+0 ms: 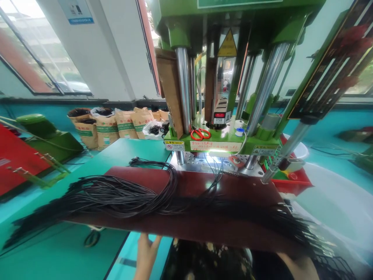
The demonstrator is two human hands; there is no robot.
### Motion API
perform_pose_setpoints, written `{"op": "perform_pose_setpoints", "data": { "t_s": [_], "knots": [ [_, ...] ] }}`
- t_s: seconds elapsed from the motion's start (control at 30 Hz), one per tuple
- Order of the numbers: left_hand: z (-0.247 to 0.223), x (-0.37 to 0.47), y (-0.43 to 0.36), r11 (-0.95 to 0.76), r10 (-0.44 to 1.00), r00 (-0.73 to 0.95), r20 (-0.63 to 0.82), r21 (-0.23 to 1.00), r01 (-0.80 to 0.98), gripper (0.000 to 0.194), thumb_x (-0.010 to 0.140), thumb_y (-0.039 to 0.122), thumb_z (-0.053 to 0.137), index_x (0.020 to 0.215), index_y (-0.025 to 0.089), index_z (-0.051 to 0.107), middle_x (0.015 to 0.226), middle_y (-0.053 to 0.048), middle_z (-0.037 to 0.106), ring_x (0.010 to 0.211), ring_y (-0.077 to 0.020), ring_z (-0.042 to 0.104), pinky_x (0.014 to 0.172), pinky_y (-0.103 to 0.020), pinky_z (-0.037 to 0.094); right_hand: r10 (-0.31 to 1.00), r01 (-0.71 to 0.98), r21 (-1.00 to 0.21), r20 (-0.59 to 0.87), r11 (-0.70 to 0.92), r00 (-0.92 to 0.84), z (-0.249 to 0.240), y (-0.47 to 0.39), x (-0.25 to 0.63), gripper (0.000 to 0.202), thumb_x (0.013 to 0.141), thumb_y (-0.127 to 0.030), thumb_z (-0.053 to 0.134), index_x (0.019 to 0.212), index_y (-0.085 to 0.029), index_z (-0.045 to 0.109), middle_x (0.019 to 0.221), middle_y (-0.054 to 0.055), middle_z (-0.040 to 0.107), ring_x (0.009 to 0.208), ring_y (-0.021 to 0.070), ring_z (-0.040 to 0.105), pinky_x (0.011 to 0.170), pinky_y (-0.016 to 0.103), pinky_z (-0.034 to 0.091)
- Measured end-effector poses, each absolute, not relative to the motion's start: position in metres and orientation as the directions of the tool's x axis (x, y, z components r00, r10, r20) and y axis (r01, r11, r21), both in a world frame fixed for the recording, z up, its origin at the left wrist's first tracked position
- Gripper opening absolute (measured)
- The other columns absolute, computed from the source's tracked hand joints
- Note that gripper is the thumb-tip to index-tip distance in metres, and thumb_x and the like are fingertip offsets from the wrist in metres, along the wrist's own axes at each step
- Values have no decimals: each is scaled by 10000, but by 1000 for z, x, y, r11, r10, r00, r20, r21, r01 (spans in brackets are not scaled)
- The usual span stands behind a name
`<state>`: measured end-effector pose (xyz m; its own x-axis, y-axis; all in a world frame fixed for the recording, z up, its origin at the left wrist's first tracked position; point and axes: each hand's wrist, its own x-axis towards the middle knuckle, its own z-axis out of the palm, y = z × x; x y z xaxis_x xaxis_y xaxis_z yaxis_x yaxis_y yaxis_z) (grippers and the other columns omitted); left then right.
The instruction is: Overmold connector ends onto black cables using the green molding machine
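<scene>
By the press (221, 134), my left hand (145, 254) and right hand (301, 267) are apart at the board (198, 227) edge, can't tell how firmly, so tilting could dump the black cables (116, 194) on top.

Cables (122, 194) on board (189, 229), board before press (239, 15), scissors (200, 134) on press, sacks (107, 126) behind table (128, 149)
</scene>
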<state>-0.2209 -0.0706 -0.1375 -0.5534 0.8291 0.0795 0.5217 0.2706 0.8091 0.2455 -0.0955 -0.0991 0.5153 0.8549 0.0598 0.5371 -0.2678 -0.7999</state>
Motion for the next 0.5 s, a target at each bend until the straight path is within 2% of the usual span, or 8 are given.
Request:
{"op": "perform_pose_setpoints", "data": {
  "t_s": [0.13,0.27,0.5],
  "knots": [
    [-138,-223,-70,272,821,-565,82,814,514,688,538,594,510,979,66,545,483,34,462,384,-138,356,430,-297,335,862,540,-794,42,-278,505,-94,-96,246,335,573,-400,622,858,-226,650,818,74,682,1007,355,556,817,387,494],
    [-137,-223,-71,274,819,-567,87,809,520,700,538,610,504,978,69,563,572,-15,543,409,-139,380,451,-302,360,878,529,-779,-57,-336,475,-87,-94,250,326,529,-459,625,712,-188,636,804,104,691,912,369,597,816,430,486],
    [-133,-223,-70,310,836,-548,35,793,524,803,541,612,499,1064,4,534,775,-118,607,480,-162,443,522,-329,410,843,515,-767,-62,-383,535,-84,-92,244,427,483,-508,573,723,-159,619,820,144,689,918,383,589,793,445,477]
  ]
}}
